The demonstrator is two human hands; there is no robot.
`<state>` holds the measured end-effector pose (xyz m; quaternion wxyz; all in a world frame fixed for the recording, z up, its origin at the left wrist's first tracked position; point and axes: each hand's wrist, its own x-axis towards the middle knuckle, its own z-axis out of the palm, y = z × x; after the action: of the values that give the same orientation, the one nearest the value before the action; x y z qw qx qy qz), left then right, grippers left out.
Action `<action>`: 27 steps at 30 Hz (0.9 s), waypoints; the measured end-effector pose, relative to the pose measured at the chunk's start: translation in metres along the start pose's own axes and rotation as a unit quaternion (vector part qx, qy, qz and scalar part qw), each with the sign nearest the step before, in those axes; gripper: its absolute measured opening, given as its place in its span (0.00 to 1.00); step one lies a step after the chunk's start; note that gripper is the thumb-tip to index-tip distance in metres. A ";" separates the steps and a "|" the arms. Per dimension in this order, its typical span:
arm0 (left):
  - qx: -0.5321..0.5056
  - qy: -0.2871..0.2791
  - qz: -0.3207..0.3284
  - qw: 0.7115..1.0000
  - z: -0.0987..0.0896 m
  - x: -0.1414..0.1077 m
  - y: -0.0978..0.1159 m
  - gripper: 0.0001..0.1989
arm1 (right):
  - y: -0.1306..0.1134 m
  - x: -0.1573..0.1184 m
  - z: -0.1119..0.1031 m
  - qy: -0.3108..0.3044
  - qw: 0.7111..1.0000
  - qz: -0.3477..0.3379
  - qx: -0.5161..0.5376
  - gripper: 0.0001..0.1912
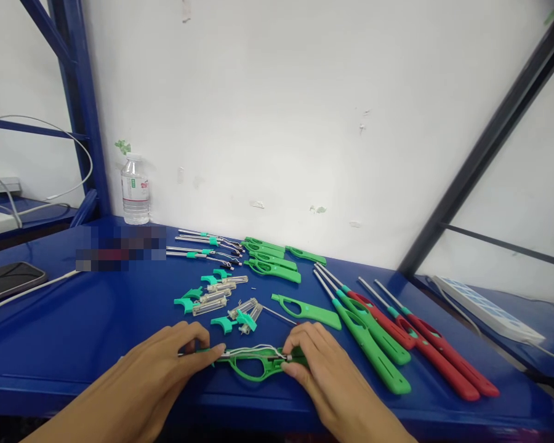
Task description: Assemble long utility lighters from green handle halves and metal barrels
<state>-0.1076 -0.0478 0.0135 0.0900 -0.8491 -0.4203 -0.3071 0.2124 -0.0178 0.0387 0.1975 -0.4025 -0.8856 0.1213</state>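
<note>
Near the table's front edge lies an open green lighter handle half (271,368) with a trigger loop. Along its top run a thin metal tube (227,354) and white wires (258,348). My left hand (173,355) pinches the tube between thumb and fingers at the shell's left end. At the other end, my right hand (321,363) has thumb and fingers closed on a small cylindrical igniter (288,357) joined to the wires; its palm hides the shell's right end. Just behind are clear fuel tanks (252,321) with teal triggers (221,324).
Several green handle halves (277,271) and metal tubes with wires (203,254) lie at the back. Green lighters (373,351) and red lighters (443,351) rest at right. A water bottle (135,191), a phone (12,283) and a power strip (487,307) stand around the blue table (96,314).
</note>
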 end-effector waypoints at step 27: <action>0.005 -0.022 0.012 1.000 -0.005 0.006 0.004 0.35 | -0.001 0.003 0.016 0.081 0.995 -0.054 -0.037 0.11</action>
<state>-0.1041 -0.0483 0.0213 0.0890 -0.8601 -0.4133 -0.2853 0.2029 -0.0173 0.0258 0.2600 -0.3697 -0.8909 0.0448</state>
